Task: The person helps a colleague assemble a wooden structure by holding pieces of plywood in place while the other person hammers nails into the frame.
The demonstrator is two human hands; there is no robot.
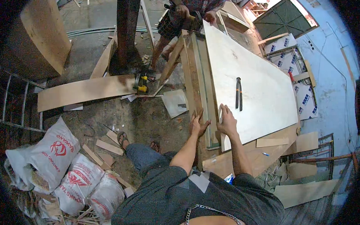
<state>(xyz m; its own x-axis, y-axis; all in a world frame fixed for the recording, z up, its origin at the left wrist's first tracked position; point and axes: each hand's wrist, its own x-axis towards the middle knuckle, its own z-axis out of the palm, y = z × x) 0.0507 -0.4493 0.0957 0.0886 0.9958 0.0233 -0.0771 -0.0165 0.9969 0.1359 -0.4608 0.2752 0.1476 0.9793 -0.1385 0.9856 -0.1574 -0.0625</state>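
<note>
A large white board (254, 82) lies on the wooden workbench, with a long narrow wooden frame (203, 88) along its left side. My left hand (198, 123) rests against the near end of that frame, fingers apart, holding nothing. My right hand (227, 120) is closed over the near left edge of the white board, its fingers bent on the board's surface and the thumb side at the edge. End-cutting pincers (239, 95) with black and orange handles lie on the board, a little beyond my right hand.
Across the bench a co-worker's hand (209, 18) is at the board's far corner. A curved plywood strip (86, 92) and a yellow-black power drill (142, 85) lie left on the floor. Stuffed white sacks (56, 150), wood scraps (110, 147) and a metal ladder (24, 98) are farther left.
</note>
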